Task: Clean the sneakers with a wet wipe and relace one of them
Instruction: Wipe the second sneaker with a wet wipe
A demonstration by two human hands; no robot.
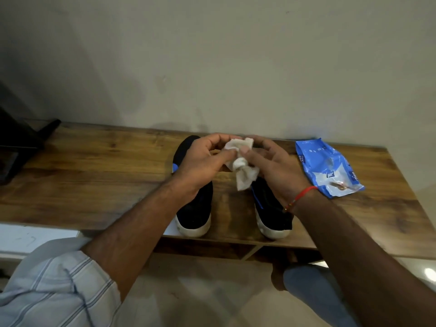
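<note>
Two black sneakers with white soles and blue trim stand side by side on the wooden table, the left sneaker (195,208) and the right sneaker (271,208), their white-soled ends towards me. Above them a crumpled white wet wipe (243,164) hangs between both hands. My left hand (205,161) pinches its upper part with thumb and fingers. My right hand (276,166) pinches it from the other side. Much of each sneaker's far half is hidden behind the hands.
A blue wet-wipe pack (328,168) lies on the table at the right of the sneakers. The wooden table (94,175) stands against a plain wall. A dark object (18,147) sits at its far left end. My knee (306,279) shows below the table's front edge.
</note>
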